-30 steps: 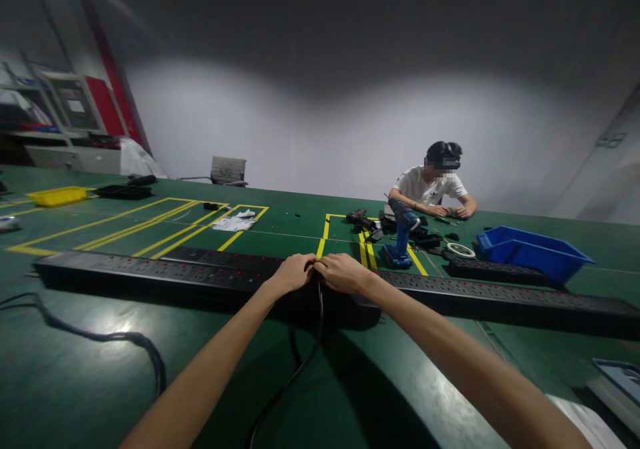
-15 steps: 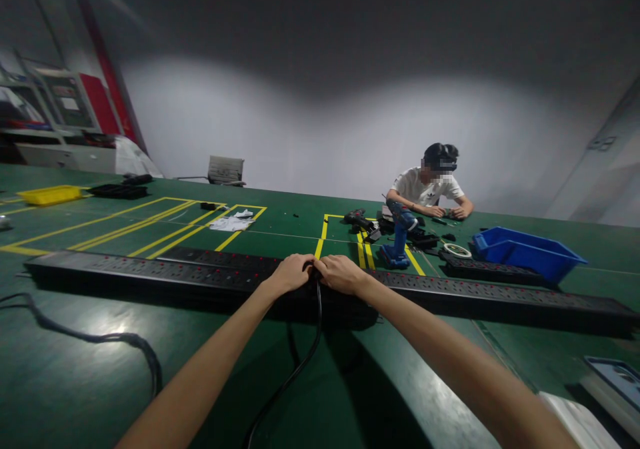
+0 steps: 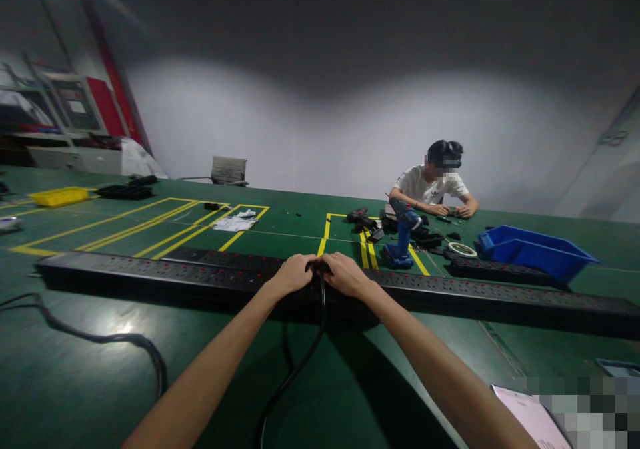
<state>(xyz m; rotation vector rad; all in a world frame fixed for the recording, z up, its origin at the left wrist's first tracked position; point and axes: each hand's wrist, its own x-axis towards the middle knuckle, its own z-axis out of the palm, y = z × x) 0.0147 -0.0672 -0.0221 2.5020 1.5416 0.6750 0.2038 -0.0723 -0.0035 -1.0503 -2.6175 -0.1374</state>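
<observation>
Blurred patch (image 3: 580, 402) newly over green table (image 3: 100, 369)

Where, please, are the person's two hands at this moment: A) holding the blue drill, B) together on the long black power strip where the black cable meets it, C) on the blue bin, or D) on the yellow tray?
B: the left hand and right hand meet on the long black power strip, at the black cable.
</observation>
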